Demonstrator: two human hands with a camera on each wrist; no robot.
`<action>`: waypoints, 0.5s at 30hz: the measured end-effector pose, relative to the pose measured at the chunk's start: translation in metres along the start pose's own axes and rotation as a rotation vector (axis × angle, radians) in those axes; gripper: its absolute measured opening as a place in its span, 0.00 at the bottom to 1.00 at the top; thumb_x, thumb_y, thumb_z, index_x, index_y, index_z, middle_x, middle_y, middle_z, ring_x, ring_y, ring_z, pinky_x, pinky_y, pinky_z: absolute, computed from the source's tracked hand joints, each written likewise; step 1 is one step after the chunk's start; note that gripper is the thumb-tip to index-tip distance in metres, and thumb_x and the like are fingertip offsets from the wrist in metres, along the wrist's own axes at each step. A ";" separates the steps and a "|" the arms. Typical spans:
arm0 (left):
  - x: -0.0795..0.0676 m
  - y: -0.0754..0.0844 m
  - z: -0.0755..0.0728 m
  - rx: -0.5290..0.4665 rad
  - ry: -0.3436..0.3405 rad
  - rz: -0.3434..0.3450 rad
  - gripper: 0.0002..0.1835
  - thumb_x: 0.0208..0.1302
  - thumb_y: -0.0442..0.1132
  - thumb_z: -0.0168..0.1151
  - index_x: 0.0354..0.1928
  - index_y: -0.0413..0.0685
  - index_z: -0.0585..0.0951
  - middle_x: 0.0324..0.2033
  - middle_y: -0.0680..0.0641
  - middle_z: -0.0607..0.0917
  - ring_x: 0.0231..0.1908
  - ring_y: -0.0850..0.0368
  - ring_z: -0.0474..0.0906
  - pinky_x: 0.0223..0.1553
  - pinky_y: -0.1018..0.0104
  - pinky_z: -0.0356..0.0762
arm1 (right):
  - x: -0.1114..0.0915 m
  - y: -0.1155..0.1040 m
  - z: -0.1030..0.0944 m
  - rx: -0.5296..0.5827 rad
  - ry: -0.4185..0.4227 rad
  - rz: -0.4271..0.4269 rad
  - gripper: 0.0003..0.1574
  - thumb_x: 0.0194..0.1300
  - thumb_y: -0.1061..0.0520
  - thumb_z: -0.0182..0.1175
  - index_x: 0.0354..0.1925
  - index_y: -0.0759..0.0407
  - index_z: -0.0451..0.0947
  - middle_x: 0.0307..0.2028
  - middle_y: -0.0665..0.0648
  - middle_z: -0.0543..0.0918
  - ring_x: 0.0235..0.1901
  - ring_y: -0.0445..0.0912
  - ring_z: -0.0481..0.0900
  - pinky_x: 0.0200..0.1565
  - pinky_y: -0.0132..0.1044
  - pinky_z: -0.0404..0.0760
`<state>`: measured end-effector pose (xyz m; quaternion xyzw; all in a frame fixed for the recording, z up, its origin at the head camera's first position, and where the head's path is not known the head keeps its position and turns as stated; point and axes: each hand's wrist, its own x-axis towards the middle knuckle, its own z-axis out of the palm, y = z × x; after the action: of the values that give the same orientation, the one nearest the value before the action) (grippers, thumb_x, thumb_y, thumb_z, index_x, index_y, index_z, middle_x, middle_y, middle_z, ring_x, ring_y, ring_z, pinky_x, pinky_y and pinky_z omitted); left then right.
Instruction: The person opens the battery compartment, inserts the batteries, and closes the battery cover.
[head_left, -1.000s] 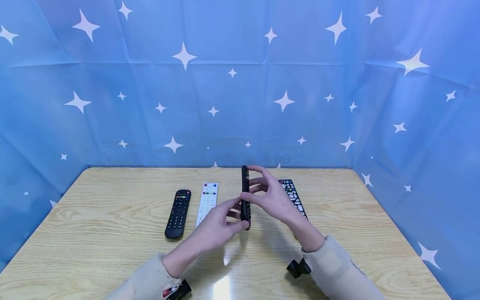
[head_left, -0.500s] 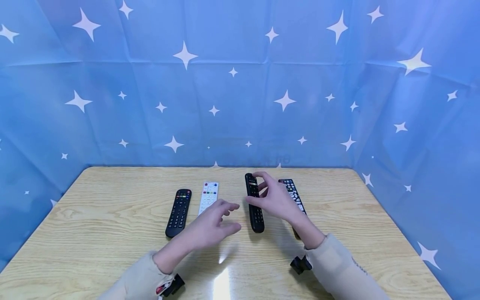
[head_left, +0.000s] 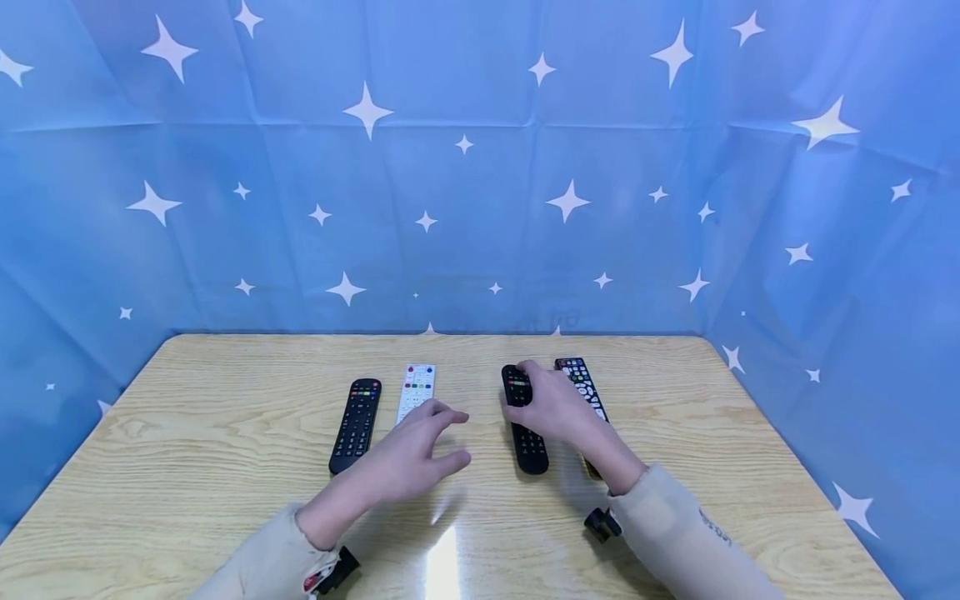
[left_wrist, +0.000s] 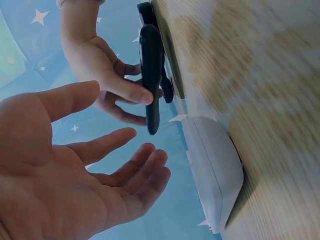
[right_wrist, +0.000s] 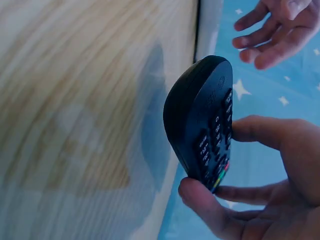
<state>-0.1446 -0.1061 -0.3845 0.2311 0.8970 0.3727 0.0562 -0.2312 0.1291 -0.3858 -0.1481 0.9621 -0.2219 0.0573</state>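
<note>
A black remote control (head_left: 532, 454) with rows of buttons and a strip of coloured keys is held by its edges in my right hand (head_left: 561, 406), thumb on one side and fingers on the other. The right wrist view shows this remote (right_wrist: 197, 112) close over the table, its shadow beside it. Just right of it lies a black remote with large white buttons (head_left: 588, 390), partly covered by the hand. My left hand (head_left: 408, 454) holds nothing, fingers spread and thumb apart. It overlaps the lower part of a white remote (head_left: 417, 390) on the table.
Farther left, another black remote (head_left: 356, 427) lies on the wooden table (head_left: 187, 467). A blue curtain with white stars (head_left: 480, 208) stands behind the table and along its sides. Small black devices sit at both wrists.
The left hand has let go of the black remote and drawn back left. The right hand has turned the remote from on edge to buttons up and moved it right and down towards the table.
</note>
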 end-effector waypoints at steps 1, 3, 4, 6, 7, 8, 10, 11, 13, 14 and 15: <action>0.000 0.000 0.000 0.008 -0.002 0.003 0.27 0.71 0.44 0.65 0.66 0.37 0.76 0.58 0.41 0.76 0.58 0.44 0.73 0.58 0.44 0.73 | 0.000 0.000 0.000 -0.015 -0.008 0.006 0.48 0.64 0.48 0.72 0.73 0.66 0.65 0.59 0.69 0.80 0.54 0.61 0.81 0.53 0.56 0.81; -0.001 -0.001 -0.001 0.012 -0.009 0.005 0.27 0.71 0.44 0.65 0.66 0.36 0.75 0.58 0.41 0.75 0.58 0.44 0.72 0.58 0.44 0.73 | 0.001 0.001 0.001 -0.042 -0.024 0.022 0.49 0.64 0.48 0.72 0.73 0.67 0.64 0.57 0.70 0.81 0.52 0.61 0.82 0.53 0.56 0.81; -0.001 -0.002 -0.002 0.015 -0.012 0.005 0.27 0.71 0.43 0.65 0.66 0.36 0.75 0.58 0.41 0.75 0.58 0.44 0.72 0.58 0.44 0.73 | 0.002 0.002 0.001 -0.056 -0.032 0.029 0.50 0.64 0.47 0.72 0.73 0.68 0.64 0.56 0.70 0.82 0.50 0.60 0.83 0.52 0.56 0.82; -0.001 -0.003 -0.002 0.031 -0.018 0.000 0.27 0.71 0.43 0.65 0.67 0.35 0.75 0.59 0.41 0.75 0.59 0.45 0.72 0.59 0.44 0.72 | 0.003 0.002 0.001 -0.079 -0.044 0.037 0.50 0.63 0.47 0.73 0.73 0.69 0.64 0.55 0.70 0.82 0.49 0.60 0.83 0.52 0.56 0.82; -0.002 -0.004 -0.003 0.038 -0.019 -0.001 0.27 0.71 0.43 0.65 0.67 0.35 0.75 0.59 0.41 0.75 0.58 0.45 0.72 0.59 0.45 0.72 | 0.003 0.002 0.002 -0.093 -0.052 0.038 0.50 0.63 0.47 0.73 0.72 0.70 0.64 0.53 0.70 0.83 0.48 0.60 0.84 0.52 0.55 0.82; -0.002 -0.005 -0.003 0.044 -0.022 -0.003 0.27 0.72 0.43 0.65 0.67 0.35 0.75 0.59 0.41 0.75 0.58 0.46 0.72 0.59 0.45 0.73 | 0.004 0.002 0.002 -0.102 -0.061 0.041 0.49 0.63 0.47 0.73 0.71 0.71 0.65 0.52 0.70 0.83 0.47 0.59 0.84 0.51 0.54 0.82; -0.002 -0.007 -0.003 0.057 -0.025 -0.003 0.27 0.72 0.43 0.65 0.67 0.35 0.75 0.59 0.41 0.75 0.55 0.47 0.72 0.57 0.46 0.73 | 0.005 0.002 0.003 -0.119 -0.080 0.045 0.47 0.63 0.48 0.73 0.70 0.72 0.67 0.51 0.70 0.83 0.45 0.58 0.84 0.49 0.53 0.83; -0.002 -0.008 -0.003 0.063 -0.026 -0.003 0.27 0.72 0.43 0.65 0.67 0.36 0.75 0.60 0.41 0.75 0.54 0.48 0.73 0.56 0.47 0.74 | 0.006 0.002 0.004 -0.129 -0.089 0.049 0.47 0.63 0.48 0.73 0.69 0.72 0.68 0.51 0.70 0.83 0.45 0.58 0.84 0.48 0.52 0.83; -0.003 -0.009 -0.004 0.069 -0.027 -0.001 0.27 0.72 0.43 0.64 0.67 0.36 0.75 0.59 0.41 0.75 0.52 0.49 0.73 0.54 0.48 0.74 | 0.006 0.003 0.005 -0.150 -0.112 0.057 0.45 0.64 0.48 0.72 0.68 0.72 0.69 0.50 0.70 0.83 0.44 0.58 0.85 0.45 0.51 0.84; -0.003 -0.010 -0.004 0.071 -0.029 -0.001 0.27 0.72 0.43 0.64 0.66 0.35 0.75 0.59 0.41 0.75 0.52 0.49 0.73 0.54 0.48 0.74 | 0.007 0.003 0.006 -0.157 -0.121 0.065 0.45 0.64 0.48 0.72 0.68 0.72 0.70 0.52 0.70 0.83 0.45 0.58 0.84 0.45 0.51 0.84; -0.003 -0.010 -0.004 0.075 -0.030 0.000 0.27 0.72 0.43 0.64 0.66 0.35 0.75 0.59 0.41 0.75 0.52 0.49 0.73 0.54 0.48 0.74 | 0.007 0.003 0.006 -0.166 -0.130 0.069 0.44 0.64 0.48 0.72 0.68 0.72 0.70 0.52 0.70 0.82 0.45 0.58 0.84 0.44 0.50 0.84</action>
<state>-0.1466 -0.1163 -0.3885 0.2387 0.9093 0.3355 0.0610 -0.2377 0.1271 -0.3929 -0.1333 0.9759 -0.1295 0.1147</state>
